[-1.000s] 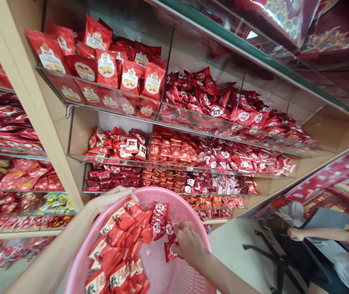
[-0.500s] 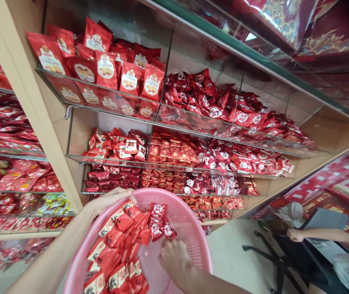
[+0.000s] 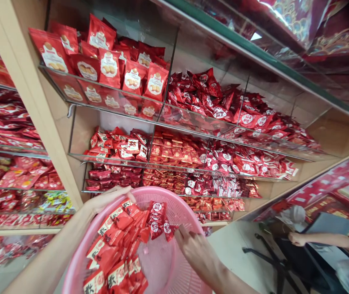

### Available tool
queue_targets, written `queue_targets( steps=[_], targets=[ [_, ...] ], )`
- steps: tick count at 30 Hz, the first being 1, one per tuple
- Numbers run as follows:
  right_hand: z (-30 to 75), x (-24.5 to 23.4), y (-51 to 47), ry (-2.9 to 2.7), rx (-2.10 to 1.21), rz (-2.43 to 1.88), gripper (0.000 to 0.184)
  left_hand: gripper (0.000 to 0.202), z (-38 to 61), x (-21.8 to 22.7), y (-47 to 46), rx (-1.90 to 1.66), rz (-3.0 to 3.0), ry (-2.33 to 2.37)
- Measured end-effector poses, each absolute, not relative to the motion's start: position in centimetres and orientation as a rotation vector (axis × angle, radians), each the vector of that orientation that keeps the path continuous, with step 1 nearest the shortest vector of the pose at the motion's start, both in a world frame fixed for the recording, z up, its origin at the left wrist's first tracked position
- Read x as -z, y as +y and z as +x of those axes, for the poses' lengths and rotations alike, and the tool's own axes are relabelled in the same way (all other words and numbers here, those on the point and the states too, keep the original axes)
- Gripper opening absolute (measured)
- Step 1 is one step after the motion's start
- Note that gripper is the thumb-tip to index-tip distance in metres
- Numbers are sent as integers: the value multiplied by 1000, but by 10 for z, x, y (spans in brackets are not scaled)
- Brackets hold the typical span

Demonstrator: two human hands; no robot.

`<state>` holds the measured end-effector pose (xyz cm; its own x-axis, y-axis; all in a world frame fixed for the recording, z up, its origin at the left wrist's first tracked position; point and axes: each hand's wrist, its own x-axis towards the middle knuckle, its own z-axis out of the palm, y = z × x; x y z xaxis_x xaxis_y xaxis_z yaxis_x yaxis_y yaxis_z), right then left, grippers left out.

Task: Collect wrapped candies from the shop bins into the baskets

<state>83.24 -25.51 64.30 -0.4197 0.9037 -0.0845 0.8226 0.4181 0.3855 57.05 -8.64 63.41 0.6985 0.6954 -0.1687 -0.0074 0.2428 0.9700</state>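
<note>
In the head view a pink plastic basket (image 3: 189,212) is tilted toward me, with its perforated wall showing. My left hand (image 3: 113,199) is closed over its upper left rim. Inside, many red snack packets (image 3: 113,232) with cream labels and dark characters fill the left side. Several darker red packets (image 3: 157,218) with round white labels lie near the middle. My right hand (image 3: 194,249) is over the basket's right side, fingers curled, tips close beside the rightmost dark red packet (image 3: 168,231). Whether they touch it, or hold anything, is hidden.
Ahead, shelves with a clear front panel (image 3: 113,96) hold red snack bags (image 3: 110,65) and small wrapped packets (image 3: 177,149). A wooden upright (image 3: 39,110) divides them from shelves at left. A person's hand (image 3: 296,239) rests near a dark wheeled chair (image 3: 280,257) at right.
My right hand has moved right and slightly up inside the basket, away from the middle. My left hand stays on the rim. The packets lie about as before.
</note>
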Motion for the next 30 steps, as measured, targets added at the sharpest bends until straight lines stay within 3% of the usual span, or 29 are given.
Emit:
queue_targets(
  steps=[10,21,30],
  targets=[
    [841,-624,-236,2490,-377,1381,22,51,574,-636,-85,-445,1220,691],
    [838,-624,-231,2441,-335,1444,17,47,571,-633,-86,-468,1223,734],
    [832,-613,-222,2379,-281,1510,25,48,573,-640,-85,-457,1192,744]
  ],
)
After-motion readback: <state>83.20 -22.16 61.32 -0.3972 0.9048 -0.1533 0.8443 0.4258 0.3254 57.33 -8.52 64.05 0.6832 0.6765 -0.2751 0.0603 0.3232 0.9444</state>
